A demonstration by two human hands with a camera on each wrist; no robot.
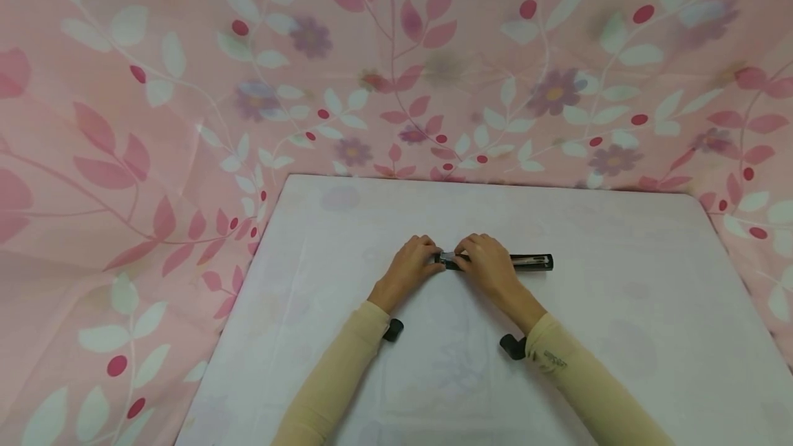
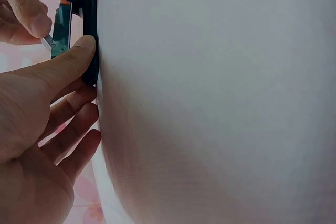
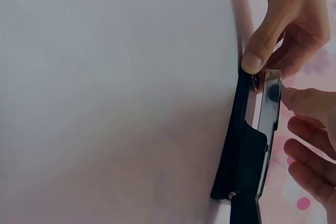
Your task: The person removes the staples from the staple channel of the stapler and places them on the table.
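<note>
A black stapler (image 1: pixel 533 262) lies on the white-covered table, its top cover swung back toward the right and its metal magazine (image 3: pixel 271 95) exposed. My left hand (image 1: pixel 411 265) pinches the front end of the stapler's base (image 3: pixel 231 145), thumb on top and fingers beneath. At the magazine's front end is my right hand (image 1: pixel 486 263). Its thumb and fingertips pinch a thin grey metal piece (image 2: pixel 47 41) there, mostly hidden by the fingers. In the right wrist view, the opened cover (image 3: pixel 244 211) hangs out past the hinge at the bottom.
A white cloth with faint flowers covers the table (image 1: pixel 347 226). Pink floral fabric (image 1: pixel 396 67) hangs behind it and to the sides. Black wrist mounts (image 1: pixel 513 346) stick out from both cream sleeves (image 1: pixel 341 363).
</note>
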